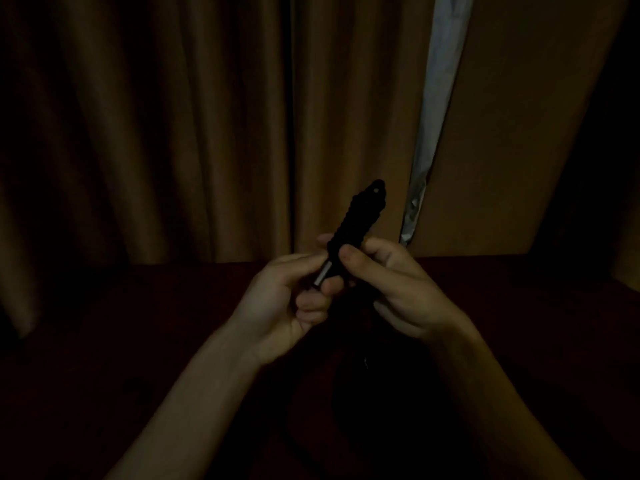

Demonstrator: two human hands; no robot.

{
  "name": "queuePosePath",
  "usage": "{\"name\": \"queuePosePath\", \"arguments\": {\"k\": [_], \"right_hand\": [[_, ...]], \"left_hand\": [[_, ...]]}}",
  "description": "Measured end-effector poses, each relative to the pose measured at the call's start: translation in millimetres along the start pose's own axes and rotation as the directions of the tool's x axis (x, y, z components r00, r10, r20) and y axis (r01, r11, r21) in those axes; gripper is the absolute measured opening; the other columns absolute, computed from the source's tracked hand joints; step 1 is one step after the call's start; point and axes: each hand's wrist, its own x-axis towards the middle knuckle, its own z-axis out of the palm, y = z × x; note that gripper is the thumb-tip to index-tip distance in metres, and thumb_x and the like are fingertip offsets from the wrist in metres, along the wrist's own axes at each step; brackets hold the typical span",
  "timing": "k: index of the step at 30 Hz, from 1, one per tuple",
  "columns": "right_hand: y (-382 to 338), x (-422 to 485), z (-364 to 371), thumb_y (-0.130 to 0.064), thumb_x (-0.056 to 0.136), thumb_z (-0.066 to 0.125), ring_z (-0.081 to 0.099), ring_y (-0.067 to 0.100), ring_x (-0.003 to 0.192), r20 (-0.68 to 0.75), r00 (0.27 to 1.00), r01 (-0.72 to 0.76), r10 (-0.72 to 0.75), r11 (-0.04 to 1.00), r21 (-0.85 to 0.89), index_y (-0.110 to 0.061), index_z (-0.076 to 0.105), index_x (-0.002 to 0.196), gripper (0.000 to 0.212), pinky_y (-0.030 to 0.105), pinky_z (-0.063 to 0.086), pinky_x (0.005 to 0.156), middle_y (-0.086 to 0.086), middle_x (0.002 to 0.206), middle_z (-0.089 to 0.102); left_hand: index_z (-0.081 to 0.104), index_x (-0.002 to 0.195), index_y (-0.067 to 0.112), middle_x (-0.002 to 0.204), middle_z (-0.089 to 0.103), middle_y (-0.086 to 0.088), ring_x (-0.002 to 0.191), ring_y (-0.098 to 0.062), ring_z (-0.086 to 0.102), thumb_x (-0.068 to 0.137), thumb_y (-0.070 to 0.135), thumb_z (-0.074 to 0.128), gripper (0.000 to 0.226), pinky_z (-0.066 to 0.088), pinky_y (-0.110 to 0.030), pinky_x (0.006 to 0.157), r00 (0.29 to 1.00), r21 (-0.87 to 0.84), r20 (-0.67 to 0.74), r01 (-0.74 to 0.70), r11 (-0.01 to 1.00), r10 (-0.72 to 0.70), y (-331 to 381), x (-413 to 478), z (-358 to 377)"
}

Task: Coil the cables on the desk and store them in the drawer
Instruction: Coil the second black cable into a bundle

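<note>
While both hands (332, 289) pinch the wound black cable (356, 220) above the worktop (138, 323), a loosened grip could unravel its wraps.

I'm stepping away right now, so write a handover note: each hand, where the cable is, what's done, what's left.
Left hand: pinches the black cable near its silver plug.
Right hand: grips the lower end of the same bundle, thumb on top.
Cable: held tilted above the dark desk, in front of the curtains, wound tightly along its upper part.
Done: most of this cable looks wrapped.
Left: secure the plug end, then store it. No drawer is in view, and it is too dark to tell whether other cables lie on the desk.
</note>
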Motion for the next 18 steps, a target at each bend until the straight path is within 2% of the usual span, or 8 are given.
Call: {"name": "queuePosePath", "arguments": {"k": [4, 8, 11, 13, 14, 15, 16, 18], "right_hand": [[-2.0, -1.8, -1.2, -0.031, 0.088, 0.072, 0.068, 0.023, 0.089, -0.004, 1.000, 0.005, -0.006, 0.998, -0.070, 0.000, 0.069, 0.104, 0.035, 0.030, 0.054, 0.080, 0.015, 0.098, 0.072], [-1.4, -1.9, 1.5, -0.030, 0.095, 0.062, 0.068, 0.019, 0.079, 0.004, 1.000, 0.029, -0.029, 0.976, -0.216, -0.005, 0.067, 0.094, 0.025, 0.027, 0.053, 0.074, 0.008, 0.086, 0.072], [0.3, -2.6, 4.0, -0.032, 0.102, 0.056, 0.071, 0.030, 0.077, 0.055, 0.997, -0.033, 0.047, 0.972, -0.231, 0.006, 0.063, 0.105, 0.039, 0.035, 0.054, 0.072, 0.018, 0.084, 0.073], [0.8, -1.3, 3.1, -0.037, 0.098, 0.058, 0.070, 0.022, 0.072, 0.013, 0.996, -0.078, 0.086, 0.952, -0.296, -0.005, 0.067, 0.100, 0.034, 0.034, 0.053, 0.065, 0.010, 0.082, 0.073], [0.3, -1.2, 1.5, -0.040, 0.094, 0.059, 0.069, 0.017, 0.067, -0.008, 0.994, -0.107, 0.111, 0.940, -0.324, -0.009, 0.067, 0.097, 0.033, 0.030, 0.052, 0.059, 0.005, 0.079, 0.072], [-0.4, -1.4, 0.0, -0.043, 0.092, 0.060, 0.068, 0.015, 0.061, -0.016, 0.990, -0.136, 0.139, 0.928, -0.348, -0.010, 0.067, 0.095, 0.034, 0.025, 0.050, 0.053, 0.004, 0.077, 0.071], [-1.4, -1.6, -1.4, -0.045, 0.090, 0.061, 0.066, 0.013, 0.057, -0.013, 0.986, -0.161, 0.168, 0.915, -0.369, -0.009, 0.067, 0.095, 0.037, 0.022, 0.047, 0.048, 0.006, 0.077, 0.070], [-3.1, -2.9, -3.3, -0.048, 0.088, 0.062, 0.063, 0.012, 0.052, 0.017, 0.973, -0.206, 0.231, 0.894, -0.398, -0.006, 0.066, 0.094, 0.043, 0.020, 0.043, 0.043, 0.009, 0.075, 0.068]], "left_hand": [[0.062, 0.092, 0.011, 0.057, 0.045, 0.001, 0.037, -0.002, 0.030, 0.085, 0.026, 0.053, 0.019, 0.010, -0.019, 0.048, 0.996, 0.012, 0.031, 0.086, 0.996, -0.087, 2.5, -3.2, 1.5], [0.063, 0.080, 0.005, 0.053, 0.052, -0.006, 0.038, -0.012, 0.039, 0.098, 0.025, 0.048, 0.032, 0.021, -0.021, 0.042, 0.994, 0.374, -0.108, 0.036, 0.927, 0.005, 1.3, -0.8, 0.0], [0.067, 0.067, 0.006, 0.055, 0.064, -0.011, 0.044, -0.018, 0.055, 0.106, 0.027, 0.047, 0.048, 0.041, -0.026, 0.046, 0.971, 0.727, -0.117, -0.059, 0.684, 0.208, 2.0, -2.1, -9.6], [0.071, 0.067, 0.015, 0.060, 0.069, -0.001, 0.052, -0.014, 0.063, 0.100, 0.035, 0.057, 0.041, 0.048, -0.033, 0.051, 0.924, 0.903, -0.057, -0.114, 0.414, 0.378, -0.3, 0.1, -21.1], [0.070, 0.071, 0.021, 0.065, 0.069, 0.006, 0.057, -0.007, 0.063, 0.093, 0.040, 0.063, 0.030, 0.049, -0.029, 0.053, 0.879, 0.948, -0.026, -0.129, 0.292, 0.475, -1.4, 1.3, -26.2], [0.068, 0.080, 0.026, 0.074, 0.067, 0.012, 0.067, -0.002, 0.063, 0.085, 0.043, 0.069, 0.018, 0.047, -0.019, 0.055, 0.828, 0.967, 0.006, -0.147, 0.207, 0.561, -1.6, 1.5, -28.6], [0.066, 0.096, 0.028, 0.091, 0.064, 0.016, 0.080, 0.003, 0.061, 0.080, 0.043, 0.073, 0.022, 0.043, -0.009, 0.062, 0.792, 0.974, 0.047, -0.170, 0.147, 0.609, -0.3, 1.4, -29.1], [0.052, 0.137, 0.031, 0.136, 0.048, 0.013, 0.120, 0.010, 0.047, 0.079, 0.036, 0.077, 0.063, 0.036, 0.000, 0.088, 0.792, 0.958, 0.188, -0.279, 0.071, 0.581, 0.6, 3.7, -35.3]]}}
